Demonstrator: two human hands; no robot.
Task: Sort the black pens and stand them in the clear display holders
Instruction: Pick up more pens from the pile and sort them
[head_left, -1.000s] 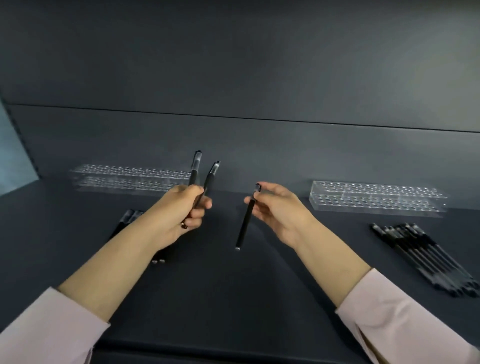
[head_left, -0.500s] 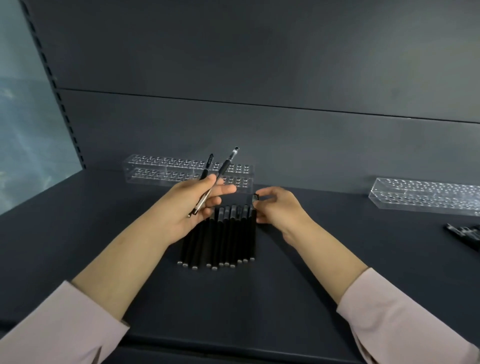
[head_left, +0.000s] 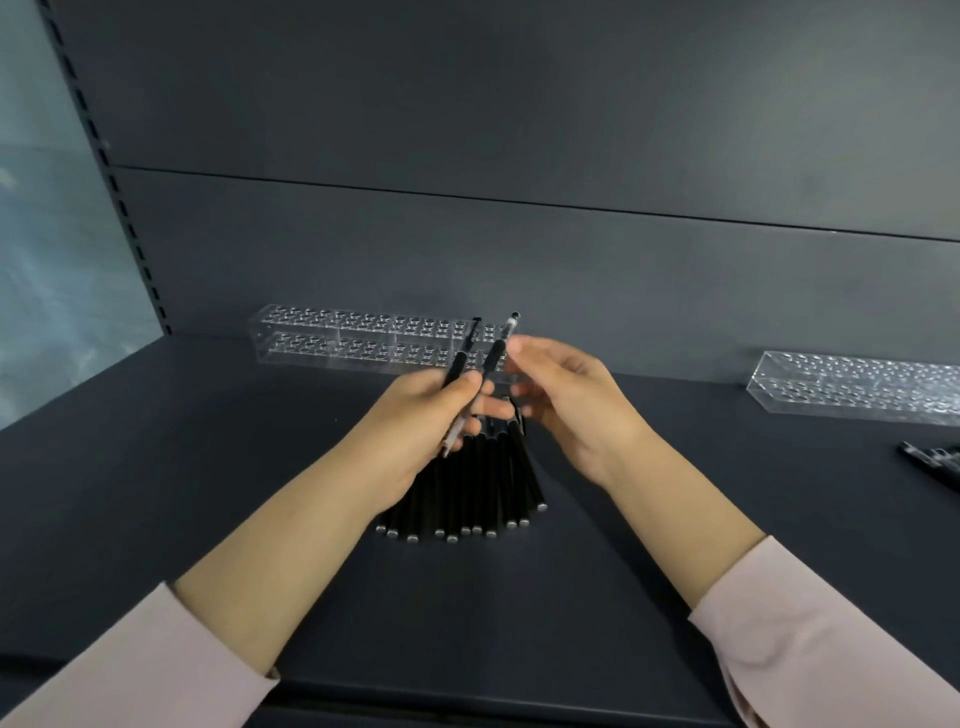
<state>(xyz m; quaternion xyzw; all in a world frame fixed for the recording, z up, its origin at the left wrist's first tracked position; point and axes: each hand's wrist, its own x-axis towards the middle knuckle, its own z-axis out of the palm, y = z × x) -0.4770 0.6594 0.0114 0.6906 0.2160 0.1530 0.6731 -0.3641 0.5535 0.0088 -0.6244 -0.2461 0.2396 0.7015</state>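
1. Black pens (head_left: 467, 499), main lot: a fanned row lying flat on the dark shelf (head_left: 208, 467), centre, with silver end caps toward the viewer. The pale pink left sleeve (head_left: 130, 670) and right sleeve (head_left: 831, 639) frame the near corners.
2. Left hand (head_left: 415, 431): above the left part of the row, hiding the far ends of those pens. Fingers and thumb are clamped on the two held pens (head_left: 464, 353).
3. Two held pens: black grips with clear sections, side by side, tilted up and to the right. One clear end shows below the fingers.
4. Right hand (head_left: 571, 410): just right of the held pens, over the row's right far ends. Fingers are apart and loosely bent, holding nothing. The index fingertip is just beside the nearer pen's upper part; contact cannot be told.
5. Second lot of pens (head_left: 935, 462): at the right edge on the shelf, mostly cut off.
6. Left holder (head_left: 332, 338): clear, two perforated tiers, against the back panel (head_left: 519, 260). Its right end is screened by the held pens and hands.
7. Right holder (head_left: 852, 389): clear, far right, cut by the edge, well apart from the left holder.
8. Slotted upright (head_left: 119, 208): at the left, with a pale blurred surface beyond it.
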